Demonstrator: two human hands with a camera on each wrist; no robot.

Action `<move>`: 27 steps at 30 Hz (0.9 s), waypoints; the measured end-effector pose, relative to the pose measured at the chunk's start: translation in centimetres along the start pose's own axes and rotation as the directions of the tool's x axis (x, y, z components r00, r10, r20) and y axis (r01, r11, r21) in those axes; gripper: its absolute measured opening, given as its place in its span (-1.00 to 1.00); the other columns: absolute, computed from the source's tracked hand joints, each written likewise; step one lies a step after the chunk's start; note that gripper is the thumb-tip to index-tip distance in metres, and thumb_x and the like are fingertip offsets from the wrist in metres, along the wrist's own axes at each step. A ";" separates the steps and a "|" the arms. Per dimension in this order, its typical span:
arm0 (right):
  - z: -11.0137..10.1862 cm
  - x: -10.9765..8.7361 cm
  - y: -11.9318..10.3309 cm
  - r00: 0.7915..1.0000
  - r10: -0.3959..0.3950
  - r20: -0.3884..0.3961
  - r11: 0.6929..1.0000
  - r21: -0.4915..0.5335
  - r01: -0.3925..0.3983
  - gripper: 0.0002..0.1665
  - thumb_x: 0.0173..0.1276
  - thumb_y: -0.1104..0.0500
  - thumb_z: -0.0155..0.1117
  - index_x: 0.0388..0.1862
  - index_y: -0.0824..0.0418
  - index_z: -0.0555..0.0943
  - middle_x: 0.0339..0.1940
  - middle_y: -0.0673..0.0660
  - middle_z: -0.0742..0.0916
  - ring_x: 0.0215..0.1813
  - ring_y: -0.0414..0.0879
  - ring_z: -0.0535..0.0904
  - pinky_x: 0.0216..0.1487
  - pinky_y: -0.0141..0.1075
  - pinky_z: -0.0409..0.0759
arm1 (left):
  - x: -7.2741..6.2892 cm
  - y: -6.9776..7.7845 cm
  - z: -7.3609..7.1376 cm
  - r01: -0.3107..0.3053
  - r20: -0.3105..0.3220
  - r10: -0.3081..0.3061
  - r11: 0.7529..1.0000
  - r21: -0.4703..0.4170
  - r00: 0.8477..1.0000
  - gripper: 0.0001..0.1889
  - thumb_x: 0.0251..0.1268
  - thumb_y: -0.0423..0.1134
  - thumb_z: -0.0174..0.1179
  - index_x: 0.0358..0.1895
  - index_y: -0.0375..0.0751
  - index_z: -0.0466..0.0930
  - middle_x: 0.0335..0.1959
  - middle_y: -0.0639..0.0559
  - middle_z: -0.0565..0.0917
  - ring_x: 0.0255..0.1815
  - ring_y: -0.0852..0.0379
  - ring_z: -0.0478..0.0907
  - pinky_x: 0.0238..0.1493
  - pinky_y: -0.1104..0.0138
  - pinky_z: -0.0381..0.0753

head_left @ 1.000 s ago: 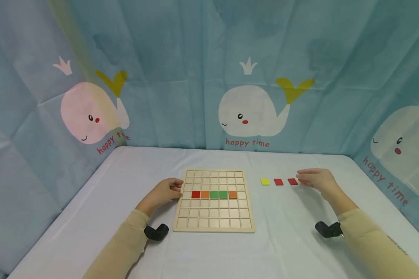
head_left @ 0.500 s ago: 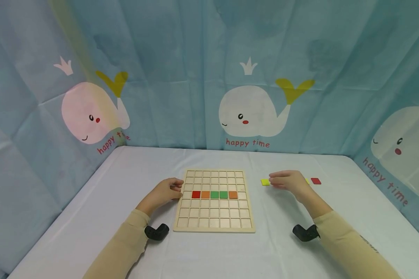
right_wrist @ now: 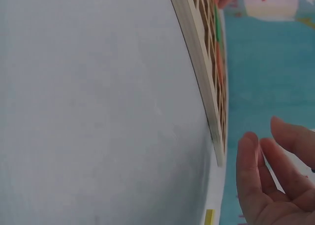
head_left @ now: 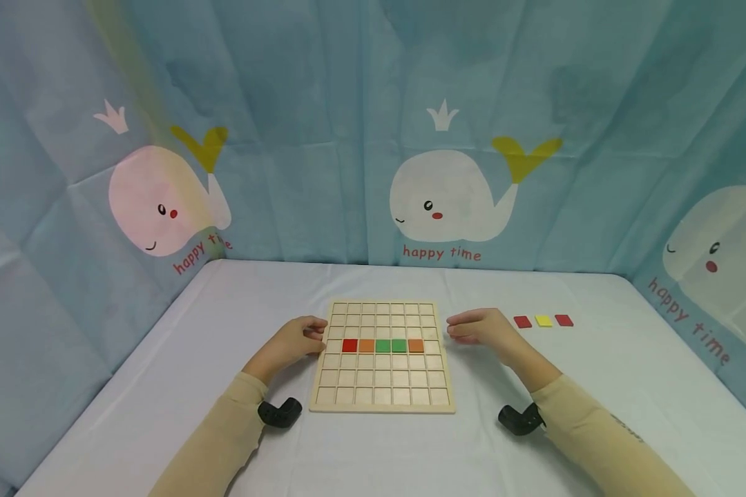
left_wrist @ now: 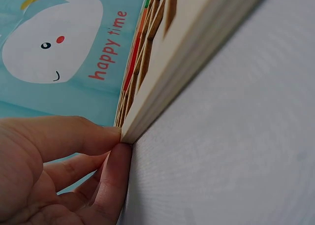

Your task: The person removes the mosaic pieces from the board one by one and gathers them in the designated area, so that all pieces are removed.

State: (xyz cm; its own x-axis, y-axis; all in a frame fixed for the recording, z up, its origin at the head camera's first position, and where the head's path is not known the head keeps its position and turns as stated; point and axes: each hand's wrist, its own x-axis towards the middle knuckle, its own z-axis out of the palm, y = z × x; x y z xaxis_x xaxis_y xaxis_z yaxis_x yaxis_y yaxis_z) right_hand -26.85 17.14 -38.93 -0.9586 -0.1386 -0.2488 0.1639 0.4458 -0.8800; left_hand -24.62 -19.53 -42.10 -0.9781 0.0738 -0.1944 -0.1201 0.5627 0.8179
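Note:
A wooden grid board (head_left: 382,381) lies on the white table with a row of red (head_left: 350,345), orange and green square tiles across its middle. At its left edge, my left hand (head_left: 292,345) steadies it; the left wrist view puts the thumb tip on the rim and the bent fingers (left_wrist: 115,180) against the side. My right hand (head_left: 481,331) hovers just off the board's right edge. In the right wrist view, its thumb and fingers (right_wrist: 248,171) stand apart with nothing between them. A yellow tile (right_wrist: 209,217) shows low in that view.
Right of my right hand, a red tile (head_left: 522,322), a yellow tile (head_left: 543,321) and another red tile (head_left: 563,320) lie in a row on the tablecloth. A blue curtain (head_left: 304,207) with whale prints closes off the back and sides.
My right hand has moved left from the far end of the tile row to beside the board, uncovering the tiles on the right. The left hand and the board stay put.

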 end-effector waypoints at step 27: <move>3.6 0.9 -0.8 0.992 0.042 0.116 0.999 0.011 -0.044 -0.70 0.25 0.22 0.44 -0.08 0.37 0.72 -0.27 0.14 0.82 -0.33 -0.17 0.75 -0.18 -0.30 0.72 | 0.0 -0.1 -0.1 0.003 -0.001 -0.004 1.000 -0.016 1.000 -0.45 0.16 -0.44 0.23 0.29 -0.39 0.46 0.02 -0.18 0.58 -0.06 0.05 0.51 -0.21 0.34 0.57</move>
State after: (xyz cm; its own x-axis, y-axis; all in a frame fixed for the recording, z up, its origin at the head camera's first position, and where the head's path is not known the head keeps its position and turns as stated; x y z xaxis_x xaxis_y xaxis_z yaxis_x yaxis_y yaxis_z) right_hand -27.00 13.43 -39.89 -0.9175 -0.2208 -0.3309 0.2083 0.4420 -0.8725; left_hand -24.64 -19.64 -42.17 -0.9780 0.0706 -0.1965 -0.1262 0.5500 0.8256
